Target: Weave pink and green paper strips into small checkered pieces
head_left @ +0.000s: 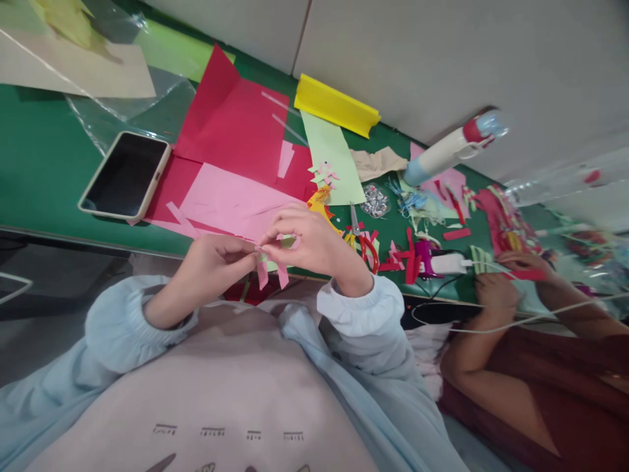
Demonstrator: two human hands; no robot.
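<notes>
Pinched between the fingertips of both hands is a small paper figure (264, 274) with pink and light green strips hanging down. My left hand (213, 259) is closed on its left side, thumb against forefinger. From the right, my right hand (309, 239) grips its top; the fingers cover part of it. Just beyond my hands lie pink paper sheets (230, 196) and red card (236, 124). A similar pink and green paper figure (324, 172) with a small eye rests on a light green sheet (344, 157). Scissors (354, 219) lie right of my right hand.
A phone (126, 176) lies at left near clear plastic. A yellow folded strip (337, 105), a bottle (447, 147), a tray of small beads (375, 200), string (415, 200) and red scraps (410, 259) sit along the table. Another person's hands (496, 292) work at right, near a white cable.
</notes>
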